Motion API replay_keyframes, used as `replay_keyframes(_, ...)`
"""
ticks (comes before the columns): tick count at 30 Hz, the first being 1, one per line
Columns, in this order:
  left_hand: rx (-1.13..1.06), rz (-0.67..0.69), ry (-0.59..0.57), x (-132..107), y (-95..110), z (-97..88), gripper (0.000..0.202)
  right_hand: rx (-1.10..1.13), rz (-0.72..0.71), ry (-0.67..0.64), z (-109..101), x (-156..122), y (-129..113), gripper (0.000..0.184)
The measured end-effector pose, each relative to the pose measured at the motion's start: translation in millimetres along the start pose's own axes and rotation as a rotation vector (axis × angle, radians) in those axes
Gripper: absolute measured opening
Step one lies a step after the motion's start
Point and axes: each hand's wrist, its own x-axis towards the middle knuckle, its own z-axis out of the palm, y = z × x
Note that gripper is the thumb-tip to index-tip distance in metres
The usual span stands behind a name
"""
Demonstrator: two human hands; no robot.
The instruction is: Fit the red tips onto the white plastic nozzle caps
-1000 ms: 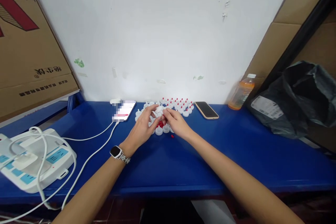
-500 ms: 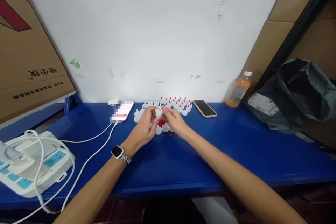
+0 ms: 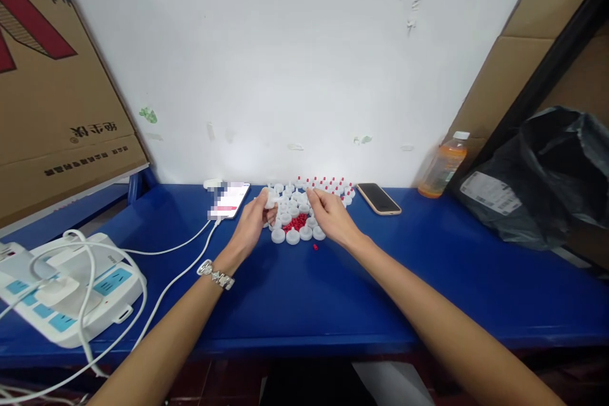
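Note:
A cluster of small white caps (image 3: 291,236) lies on the blue table (image 3: 333,292) near the wall, with a heap of tiny red plugs (image 3: 295,222) among them. Behind them stand several white caps with red plugs (image 3: 328,185) fitted. My left hand (image 3: 252,223), a bracelet watch on its wrist, is curled and pinches a white cap (image 3: 270,201) just above the cluster's left side. My right hand (image 3: 330,216) hovers over the cluster's right side, fingers bent and pinched together; what they hold is too small to make out. One red plug (image 3: 314,246) lies loose nearer me.
A phone on a white cable (image 3: 228,200) lies left of the caps, a dark phone (image 3: 379,198) to the right. A white power strip (image 3: 66,288) sits at the far left, an orange drink bottle (image 3: 442,166) and a black plastic bag (image 3: 542,177) at the right. Cardboard leans against the wall.
My hands were joined over the cluster working one cap together. Now they have parted: the left hand drew left with a white cap, the right hand shifted right.

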Motion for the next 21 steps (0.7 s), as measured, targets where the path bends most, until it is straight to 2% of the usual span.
replay_keyframes(2,0.132,0.072,0.048,0.7,-0.3,-7.4,0.045,-0.138,-0.040,-0.083,-1.5,2.6,8.1,0.035)
replay_keyframes(4,0.255,0.113,0.048,-0.8,1.1,-9.9,0.039,-0.234,-0.062,-0.129,-3.2,4.3,13.7,0.025)
replay_keyframes(9,0.430,0.131,-0.006,-6.5,4.1,-6.3,0.034,-0.212,-0.012,-0.153,-17.3,-6.5,7.5,0.018)
replay_keyframes(14,0.481,0.157,-0.030,-8.6,6.0,-3.6,0.032,-0.501,-0.107,-0.274,-25.3,-39.6,-3.8,0.025)
replay_keyframes(16,0.496,0.161,-0.036,-9.3,7.5,-1.8,0.032,-0.601,-0.165,-0.327,-23.4,-50.4,-4.3,0.021)
replay_keyframes(19,0.510,0.161,-0.044,-10.5,9.5,0.4,0.031,-0.658,-0.214,-0.403,-21.6,-55.3,-4.1,0.013)
replay_keyframes(21,0.513,0.158,-0.049,-11.0,9.8,0.7,0.032,-0.624,-0.240,-0.424,-22.9,-49.1,-4.7,0.012)
